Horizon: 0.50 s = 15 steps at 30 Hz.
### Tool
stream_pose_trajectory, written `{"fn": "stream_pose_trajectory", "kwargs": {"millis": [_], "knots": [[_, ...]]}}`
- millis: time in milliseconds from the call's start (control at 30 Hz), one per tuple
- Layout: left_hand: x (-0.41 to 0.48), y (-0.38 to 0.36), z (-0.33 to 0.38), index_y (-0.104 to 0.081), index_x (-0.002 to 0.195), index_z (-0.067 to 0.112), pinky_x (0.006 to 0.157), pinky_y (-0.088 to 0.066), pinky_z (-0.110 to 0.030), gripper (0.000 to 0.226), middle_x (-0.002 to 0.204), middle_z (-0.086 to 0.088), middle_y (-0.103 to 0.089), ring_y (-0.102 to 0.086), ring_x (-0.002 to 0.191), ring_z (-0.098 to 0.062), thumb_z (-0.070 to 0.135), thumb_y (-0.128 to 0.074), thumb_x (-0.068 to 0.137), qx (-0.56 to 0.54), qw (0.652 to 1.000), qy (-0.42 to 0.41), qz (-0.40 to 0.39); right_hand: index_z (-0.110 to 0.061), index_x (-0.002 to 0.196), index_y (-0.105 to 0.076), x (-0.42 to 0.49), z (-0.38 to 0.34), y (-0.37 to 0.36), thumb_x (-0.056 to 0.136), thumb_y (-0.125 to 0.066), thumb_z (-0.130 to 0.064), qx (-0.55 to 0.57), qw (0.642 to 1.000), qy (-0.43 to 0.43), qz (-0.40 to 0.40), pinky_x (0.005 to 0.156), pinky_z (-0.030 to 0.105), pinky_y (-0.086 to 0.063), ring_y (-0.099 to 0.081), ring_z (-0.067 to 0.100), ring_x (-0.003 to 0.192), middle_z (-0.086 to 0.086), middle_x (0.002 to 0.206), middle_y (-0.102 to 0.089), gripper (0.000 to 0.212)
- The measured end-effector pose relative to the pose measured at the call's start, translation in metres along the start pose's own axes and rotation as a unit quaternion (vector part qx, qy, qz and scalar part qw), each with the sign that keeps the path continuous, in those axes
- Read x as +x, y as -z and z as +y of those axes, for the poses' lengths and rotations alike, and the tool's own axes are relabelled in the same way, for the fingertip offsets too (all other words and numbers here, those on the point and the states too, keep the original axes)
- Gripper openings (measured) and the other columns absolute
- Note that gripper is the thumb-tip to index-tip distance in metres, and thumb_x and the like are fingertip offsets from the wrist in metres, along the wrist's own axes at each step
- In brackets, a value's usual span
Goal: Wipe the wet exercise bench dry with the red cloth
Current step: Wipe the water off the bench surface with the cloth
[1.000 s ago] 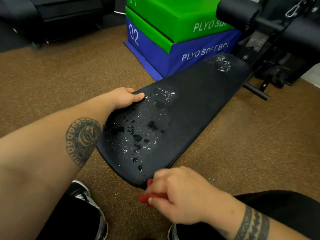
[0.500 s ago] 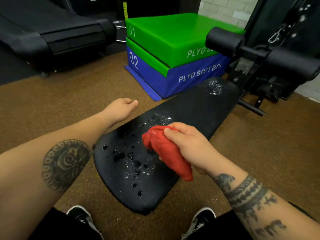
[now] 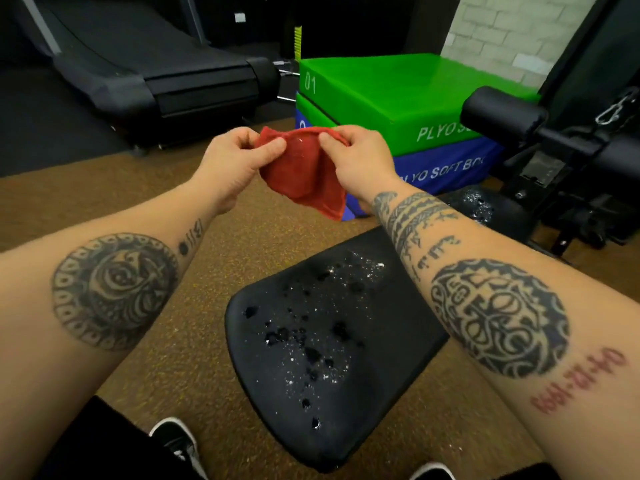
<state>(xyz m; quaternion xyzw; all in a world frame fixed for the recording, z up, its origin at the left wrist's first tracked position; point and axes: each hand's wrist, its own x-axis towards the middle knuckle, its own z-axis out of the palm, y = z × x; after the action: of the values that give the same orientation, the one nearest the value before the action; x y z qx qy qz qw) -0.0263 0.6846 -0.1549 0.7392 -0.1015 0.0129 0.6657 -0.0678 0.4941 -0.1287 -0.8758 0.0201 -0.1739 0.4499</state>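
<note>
The black padded exercise bench (image 3: 374,403) stretches from the bottom centre toward the upper right, with water drops beaded on its near half and more at its far end. Above it, in the air, hangs the red cloth (image 3: 304,171), spread between both hands. My left hand (image 3: 235,164) pinches the cloth's upper left edge. My right hand (image 3: 360,157) pinches its upper right edge. The cloth hangs clear of the bench and its lower corner dangles free.
Stacked green (image 3: 408,95) and blue (image 3: 446,168) plyo soft boxes stand behind the bench. A treadmill (image 3: 145,74) sits at the back left. Black bench rollers and frame (image 3: 540,133) rise at the right. Brown speckled floor (image 3: 69,195) surrounds the bench; my shoes show at the bottom.
My right hand lifted the red cloth off the bench. My left hand left the bench edge and took the cloth's other side, spreading it in the air.
</note>
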Motion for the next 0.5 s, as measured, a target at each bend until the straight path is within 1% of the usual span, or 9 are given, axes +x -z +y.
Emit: {"fn": "stream_pose_trajectory", "kwargs": {"millis": [67, 133, 167, 233, 267, 333, 400, 433, 500], "knots": [[0.006, 0.015, -0.002, -0.055, 0.072, 0.023, 0.08, -0.049, -0.031, 0.033, 0.092, 0.003, -0.064, -0.06, 0.088, -0.011, 0.034, -0.086, 0.073, 0.123, 0.992, -0.039, 0.007, -0.018, 0.107, -0.075, 0.006, 0.002, 0.0, 0.096, -0.061, -0.036, -0.06, 0.998, 0.018, -0.032, 0.078, 0.026, -0.045, -0.064, 0.018, 0.096, -0.001, 0.097, -0.071, 0.025], [0.008, 0.027, -0.008, -0.056, 0.074, 0.021, 0.092, -0.049, -0.035, 0.032, 0.117, 0.008, -0.064, -0.06, 0.109, -0.013, 0.028, -0.087, 0.072, 0.179, 0.983, -0.022, -0.027, -0.021, 0.104, -0.076, 0.012, 0.006, -0.008, 0.095, -0.062, -0.036, -0.084, 0.995, 0.019, -0.052, 0.076, 0.026, -0.044, -0.065, 0.019, 0.094, -0.002, 0.093, -0.069, 0.023], [0.008, 0.031, -0.014, -0.053, 0.074, 0.02, 0.089, -0.05, -0.036, 0.033, 0.116, 0.007, -0.065, -0.061, 0.107, -0.015, 0.025, -0.086, 0.073, 0.179, 0.983, -0.009, -0.044, -0.021, 0.102, -0.075, 0.014, 0.007, -0.012, 0.095, -0.062, -0.036, -0.087, 0.994, 0.018, -0.058, 0.075, 0.026, -0.044, -0.065, 0.019, 0.094, -0.003, 0.091, -0.069, 0.021], [0.006, 0.033, -0.025, -0.044, 0.072, 0.023, 0.071, -0.048, -0.034, 0.041, 0.085, 0.003, -0.063, -0.059, 0.078, -0.018, 0.02, -0.085, 0.076, 0.188, 0.982, -0.011, -0.029, -0.022, 0.099, -0.075, 0.019, 0.009, -0.02, 0.094, -0.063, -0.036, -0.099, 0.992, 0.024, -0.07, 0.073, 0.027, -0.043, -0.065, 0.019, 0.092, -0.003, 0.089, -0.069, 0.019], [0.007, 0.034, -0.031, -0.043, 0.075, 0.024, 0.065, -0.045, -0.033, 0.041, 0.076, 0.0, -0.057, -0.053, 0.071, -0.018, 0.019, -0.084, 0.076, 0.183, 0.983, -0.018, -0.009, -0.022, 0.098, -0.075, 0.021, 0.008, -0.024, 0.094, -0.063, -0.036, -0.105, 0.991, 0.029, -0.074, 0.073, 0.027, -0.044, -0.064, 0.018, 0.091, -0.003, 0.089, -0.07, 0.019], [0.005, 0.035, -0.037, -0.052, 0.101, 0.026, 0.064, -0.049, -0.032, 0.041, 0.078, -0.003, -0.057, -0.056, 0.071, -0.018, 0.017, -0.084, 0.077, 0.157, 0.987, -0.02, 0.001, -0.022, 0.099, -0.074, 0.025, 0.008, -0.027, 0.095, -0.062, -0.035, -0.111, 0.99, 0.032, -0.085, 0.073, 0.026, -0.042, -0.063, 0.017, 0.089, -0.004, 0.088, -0.068, 0.018], [0.003, 0.043, -0.042, -0.054, 0.124, 0.031, 0.07, -0.056, -0.032, 0.057, 0.089, -0.003, -0.066, -0.066, 0.08, -0.018, 0.02, -0.085, 0.077, 0.157, 0.987, 0.005, -0.03, -0.021, 0.101, -0.075, 0.028, 0.01, -0.029, 0.095, -0.063, -0.034, -0.118, 0.987, 0.033, -0.104, 0.073, 0.026, -0.042, -0.063, 0.016, 0.089, -0.003, 0.09, -0.07, 0.019], [0.003, 0.047, -0.043, -0.06, 0.122, 0.03, 0.071, -0.058, -0.033, 0.052, 0.093, -0.004, -0.07, -0.069, 0.083, -0.019, 0.022, -0.085, 0.077, 0.167, 0.985, 0.024, -0.045, -0.02, 0.102, -0.076, 0.03, 0.01, -0.03, 0.094, -0.064, -0.035, -0.12, 0.986, 0.034, -0.108, 0.075, 0.027, -0.045, -0.064, 0.017, 0.091, -0.001, 0.093, -0.072, 0.02], [-0.001, 0.055, -0.043, -0.07, 0.103, 0.021, 0.06, -0.057, -0.032, 0.032, 0.088, -0.005, -0.074, -0.071, 0.075, -0.02, 0.03, -0.085, 0.076, 0.189, 0.977, 0.069, -0.069, -0.02, 0.101, -0.076, 0.034, 0.013, -0.032, 0.093, -0.064, -0.037, -0.122, 0.986, 0.034, -0.106, 0.082, 0.03, -0.049, -0.066, 0.018, 0.094, -0.001, 0.095, -0.073, 0.022]]}}
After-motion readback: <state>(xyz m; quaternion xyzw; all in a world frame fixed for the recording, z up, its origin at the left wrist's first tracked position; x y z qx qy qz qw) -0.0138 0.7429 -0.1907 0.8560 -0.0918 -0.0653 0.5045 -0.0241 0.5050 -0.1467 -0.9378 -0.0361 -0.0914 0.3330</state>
